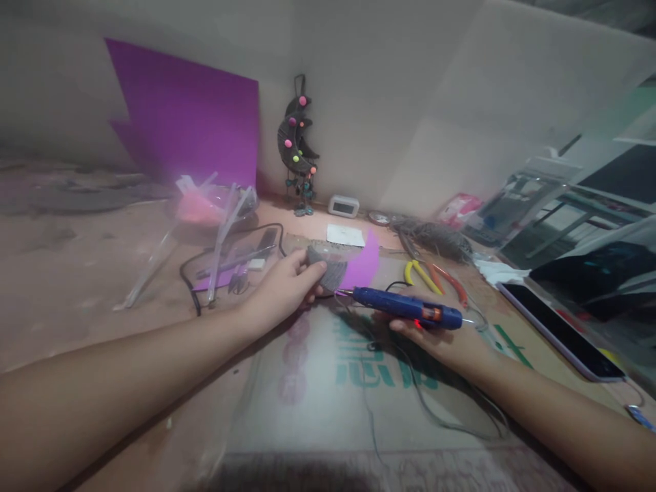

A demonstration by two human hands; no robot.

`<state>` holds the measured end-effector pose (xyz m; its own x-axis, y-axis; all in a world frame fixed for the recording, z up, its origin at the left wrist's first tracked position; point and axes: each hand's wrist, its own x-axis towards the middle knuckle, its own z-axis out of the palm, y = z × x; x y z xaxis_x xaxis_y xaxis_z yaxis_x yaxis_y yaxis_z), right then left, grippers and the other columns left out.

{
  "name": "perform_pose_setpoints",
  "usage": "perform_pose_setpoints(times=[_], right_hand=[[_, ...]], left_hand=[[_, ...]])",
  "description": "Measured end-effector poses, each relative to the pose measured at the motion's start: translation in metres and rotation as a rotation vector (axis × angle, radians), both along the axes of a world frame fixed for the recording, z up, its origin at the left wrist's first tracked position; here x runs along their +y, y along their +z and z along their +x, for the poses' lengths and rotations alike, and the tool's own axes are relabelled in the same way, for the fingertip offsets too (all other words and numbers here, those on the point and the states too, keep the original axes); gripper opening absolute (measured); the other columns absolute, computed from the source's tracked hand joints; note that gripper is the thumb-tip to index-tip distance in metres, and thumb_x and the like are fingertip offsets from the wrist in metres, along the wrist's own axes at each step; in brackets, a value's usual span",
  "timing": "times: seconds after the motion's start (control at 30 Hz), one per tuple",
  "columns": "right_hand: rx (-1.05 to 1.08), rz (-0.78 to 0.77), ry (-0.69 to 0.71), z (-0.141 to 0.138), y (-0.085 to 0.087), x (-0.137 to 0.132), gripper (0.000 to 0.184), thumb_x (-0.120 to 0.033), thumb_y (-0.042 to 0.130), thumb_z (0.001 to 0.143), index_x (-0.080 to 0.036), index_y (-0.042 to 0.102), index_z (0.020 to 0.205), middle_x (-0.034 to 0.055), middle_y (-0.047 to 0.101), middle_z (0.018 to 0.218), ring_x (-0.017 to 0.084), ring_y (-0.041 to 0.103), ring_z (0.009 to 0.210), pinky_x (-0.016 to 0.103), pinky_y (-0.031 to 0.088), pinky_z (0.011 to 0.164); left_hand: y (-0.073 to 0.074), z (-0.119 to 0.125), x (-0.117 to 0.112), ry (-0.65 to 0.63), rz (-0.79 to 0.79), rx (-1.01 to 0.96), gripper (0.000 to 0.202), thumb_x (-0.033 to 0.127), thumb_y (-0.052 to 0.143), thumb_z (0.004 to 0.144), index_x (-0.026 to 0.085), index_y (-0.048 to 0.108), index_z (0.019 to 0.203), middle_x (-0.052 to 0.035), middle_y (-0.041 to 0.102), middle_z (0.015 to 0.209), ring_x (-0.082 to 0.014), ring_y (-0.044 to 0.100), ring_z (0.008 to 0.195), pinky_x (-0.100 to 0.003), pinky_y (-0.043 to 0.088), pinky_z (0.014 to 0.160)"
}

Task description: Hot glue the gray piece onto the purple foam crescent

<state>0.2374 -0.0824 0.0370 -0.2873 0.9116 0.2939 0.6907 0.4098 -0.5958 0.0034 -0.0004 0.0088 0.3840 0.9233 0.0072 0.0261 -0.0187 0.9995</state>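
My left hand (294, 283) is closed on a crescent moon cutout (363, 263), its thumb pressed on the part wrapped in grey yarn (333, 265). The crescent's right end is bare purple. In my right hand (425, 326) is a blue hot glue gun (404, 305) with a red light on and a clear stick out of its back. The gun's nozzle points left and sits at the crescent's lower edge; whether it touches cannot be made out. A grey strand trails below the hands across the printed cardboard (307, 417).
Yellow-handled pliers (423, 277) and orange-handled ones (451, 281) lie behind my right hand, near a grey yarn bundle (435, 238). A phone (561, 331) lies right. Clear glue sticks (223, 236) stand left. A decorated moon hanging (297, 140) and purple sheet (199, 116) are behind.
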Motion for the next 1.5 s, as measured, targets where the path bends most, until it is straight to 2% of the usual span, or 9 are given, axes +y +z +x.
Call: perform_pose_setpoints(times=[0.23,0.37,0.57,1.03,1.5], right_hand=[[-0.026,0.028,-0.001,0.002,-0.004,0.001,0.012,-0.034,0.063,0.082,-0.023,0.058,0.08,0.0021,0.065,0.075,0.018,0.062,0.068,0.028,0.05,0.059],[-0.074,0.071,-0.023,0.001,-0.004,0.002,0.013,-0.034,0.061,0.082,-0.023,0.056,0.078,0.002,0.063,0.073,0.018,0.06,0.067,0.028,0.049,0.059],[-0.083,0.048,-0.024,0.0,-0.005,0.003,0.018,-0.037,0.061,0.082,-0.022,0.053,0.074,0.0001,0.058,0.068,0.015,0.056,0.061,0.026,0.047,0.056],[-0.129,0.086,-0.047,0.004,-0.013,0.007,0.027,-0.048,0.06,0.082,-0.024,0.052,0.075,0.0013,0.059,0.069,0.019,0.057,0.065,0.032,0.048,0.06],[-0.18,0.124,-0.031,0.005,-0.015,0.008,0.025,-0.046,0.06,0.083,-0.024,0.055,0.075,0.0017,0.06,0.071,0.019,0.057,0.068,0.032,0.045,0.063]], left_hand=[[0.0,-0.001,0.002,-0.011,0.028,-0.006,0.016,0.033,0.052,0.086,0.018,0.048,0.081,0.0048,0.053,0.059,-0.0056,0.046,0.043,-0.015,0.035,0.04],[0.001,-0.001,0.002,-0.001,0.042,-0.002,0.014,0.031,0.053,0.086,0.018,0.049,0.081,0.0045,0.054,0.058,-0.0053,0.046,0.042,-0.015,0.034,0.039],[0.001,-0.001,0.0,-0.003,0.049,-0.014,0.015,0.032,0.053,0.086,0.018,0.05,0.082,0.0047,0.054,0.058,-0.0051,0.045,0.042,-0.015,0.034,0.039],[-0.001,-0.002,0.001,-0.008,0.041,0.007,0.014,0.033,0.052,0.086,0.019,0.05,0.083,0.004,0.054,0.059,-0.0058,0.046,0.043,-0.015,0.035,0.039],[0.002,-0.001,0.0,-0.002,0.032,0.012,0.014,0.032,0.052,0.086,0.019,0.049,0.081,0.0042,0.054,0.058,-0.0056,0.045,0.043,-0.015,0.035,0.039]])
